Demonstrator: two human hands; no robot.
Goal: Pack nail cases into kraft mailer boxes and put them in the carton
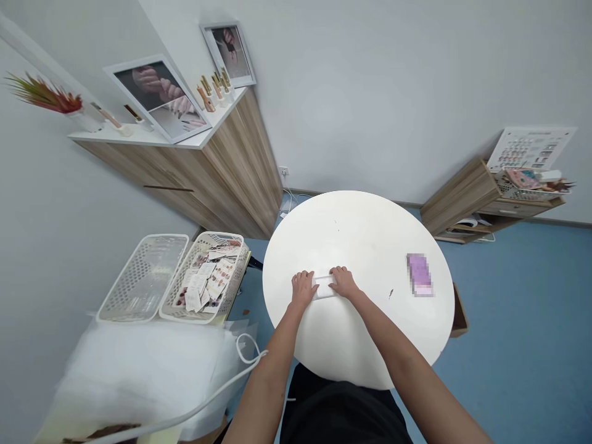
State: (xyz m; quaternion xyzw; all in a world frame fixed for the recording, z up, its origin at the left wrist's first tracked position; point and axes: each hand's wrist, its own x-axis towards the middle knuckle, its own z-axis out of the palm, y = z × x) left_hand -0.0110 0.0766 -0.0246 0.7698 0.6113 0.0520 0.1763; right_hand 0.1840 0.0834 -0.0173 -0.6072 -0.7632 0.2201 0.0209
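Note:
A small flat white packet [323,287] lies on the round white table [365,234], just in front of me. My left hand [303,288] rests on its left end with fingers curled over it. My right hand [343,282] presses its right end, fingers bent down on the packet's edge. Both hands hold the packet against the tabletop. What is inside the packet is too small to make out.
A blurred purple object [420,274] lies on the table's right side. To my left stand an empty white basket [143,277] and a basket [210,277] filled with several small cards. Wooden cabinets [217,166] and a low shelf [476,197] line the walls.

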